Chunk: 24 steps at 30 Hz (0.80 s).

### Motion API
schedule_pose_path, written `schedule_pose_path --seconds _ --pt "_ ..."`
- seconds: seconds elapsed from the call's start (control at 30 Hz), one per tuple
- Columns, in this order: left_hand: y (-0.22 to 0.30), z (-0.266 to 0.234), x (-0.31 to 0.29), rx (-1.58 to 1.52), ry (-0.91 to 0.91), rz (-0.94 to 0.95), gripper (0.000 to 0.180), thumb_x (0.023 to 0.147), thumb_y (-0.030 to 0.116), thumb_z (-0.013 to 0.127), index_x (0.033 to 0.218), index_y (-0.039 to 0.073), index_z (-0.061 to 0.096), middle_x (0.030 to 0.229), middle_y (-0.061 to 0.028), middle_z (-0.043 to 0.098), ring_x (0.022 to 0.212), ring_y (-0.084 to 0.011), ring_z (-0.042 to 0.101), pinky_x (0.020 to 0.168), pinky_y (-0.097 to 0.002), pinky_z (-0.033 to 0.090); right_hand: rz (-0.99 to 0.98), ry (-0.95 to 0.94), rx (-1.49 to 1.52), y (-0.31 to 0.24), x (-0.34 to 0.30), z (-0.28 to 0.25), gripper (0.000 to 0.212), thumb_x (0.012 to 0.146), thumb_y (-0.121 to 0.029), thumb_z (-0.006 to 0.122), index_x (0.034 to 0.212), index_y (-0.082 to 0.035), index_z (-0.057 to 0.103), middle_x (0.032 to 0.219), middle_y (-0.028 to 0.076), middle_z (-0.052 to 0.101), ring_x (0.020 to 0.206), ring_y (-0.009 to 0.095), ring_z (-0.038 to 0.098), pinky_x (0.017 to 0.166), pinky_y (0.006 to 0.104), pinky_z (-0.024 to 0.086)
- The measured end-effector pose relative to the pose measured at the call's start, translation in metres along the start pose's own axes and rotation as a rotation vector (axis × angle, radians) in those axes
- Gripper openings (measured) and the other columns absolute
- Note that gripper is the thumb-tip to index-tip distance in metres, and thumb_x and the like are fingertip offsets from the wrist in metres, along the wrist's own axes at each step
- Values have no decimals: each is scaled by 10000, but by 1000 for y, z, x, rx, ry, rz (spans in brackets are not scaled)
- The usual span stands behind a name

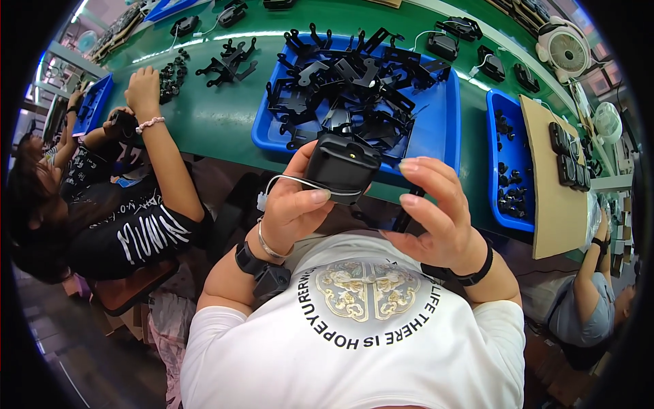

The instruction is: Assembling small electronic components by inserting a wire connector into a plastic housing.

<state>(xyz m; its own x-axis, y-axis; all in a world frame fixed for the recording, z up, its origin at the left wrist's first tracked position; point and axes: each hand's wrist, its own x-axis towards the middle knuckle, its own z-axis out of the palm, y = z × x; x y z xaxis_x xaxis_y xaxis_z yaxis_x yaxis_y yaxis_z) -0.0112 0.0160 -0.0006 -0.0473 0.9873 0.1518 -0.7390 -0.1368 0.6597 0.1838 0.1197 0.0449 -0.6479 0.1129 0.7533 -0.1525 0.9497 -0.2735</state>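
My left hand (291, 206) is closed round a black plastic housing (340, 167) with rounded edges and a small bright spot on its upper side. A thin white cable (289, 178) runs from the housing past my left fingers to a white plug. To the right of the housing, apart from it, is my right hand (443, 215). Its curled fingers and thumb hold a dark, thin bracket (400, 219), which is partly hidden and shows poorly against the dark background. Just beyond my hands a heap of black metal brackets (354, 82) fills the blue tray (446, 129).
The green table (225, 112) bears loose brackets (228, 61), small black parts (174, 75) and several cabled housings (443, 44). At right stand another blue tray (507, 211), cardboard (548, 225) and a fan (565, 48). A co-worker's arm (167, 146) reaches over the table at left.
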Motion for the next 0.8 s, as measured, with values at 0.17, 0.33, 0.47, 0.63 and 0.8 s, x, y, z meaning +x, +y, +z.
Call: schedule_pose_path --seconds 0.17,0.33,0.47,0.63,0.8 --pt "0 11 2 -65 81 -42 553 823 44 511 1334 19 302 1246 -177 475 1124 -282 521 951 -419 439 60 50 18 -3 0 6 649 538 -37 785 1121 -27 500 1139 192 516 971 347 554 787 406 487" --pt "2 14 11 -87 136 -185 447 896 120 465 1315 24 342 1213 -147 508 1085 -239 537 915 -408 459 181 8 23 1 -1 11 681 583 -40 778 1180 -17 452 1182 233 503 1027 367 542 841 413 463" --pt "2 14 12 -99 187 -271 457 935 299 434 1283 7 382 1219 -142 506 1080 -243 542 919 -429 468 236 -31 54 4 -2 13 694 584 -25 768 1197 2 446 1187 239 504 1034 362 545 856 394 462" --pt "2 16 11 -82 227 -258 439 958 312 377 1280 14 393 1208 -135 514 1081 -242 541 900 -439 474 296 -41 58 3 -1 12 687 593 -24 762 1202 11 447 1197 239 499 1053 350 541 874 385 455" --pt "3 19 7 -86 205 -243 407 959 265 398 1299 46 365 1227 -114 491 1082 -215 531 885 -408 473 332 -30 72 1 1 15 661 596 -25 763 1184 7 462 1190 227 503 1056 346 538 869 376 457"
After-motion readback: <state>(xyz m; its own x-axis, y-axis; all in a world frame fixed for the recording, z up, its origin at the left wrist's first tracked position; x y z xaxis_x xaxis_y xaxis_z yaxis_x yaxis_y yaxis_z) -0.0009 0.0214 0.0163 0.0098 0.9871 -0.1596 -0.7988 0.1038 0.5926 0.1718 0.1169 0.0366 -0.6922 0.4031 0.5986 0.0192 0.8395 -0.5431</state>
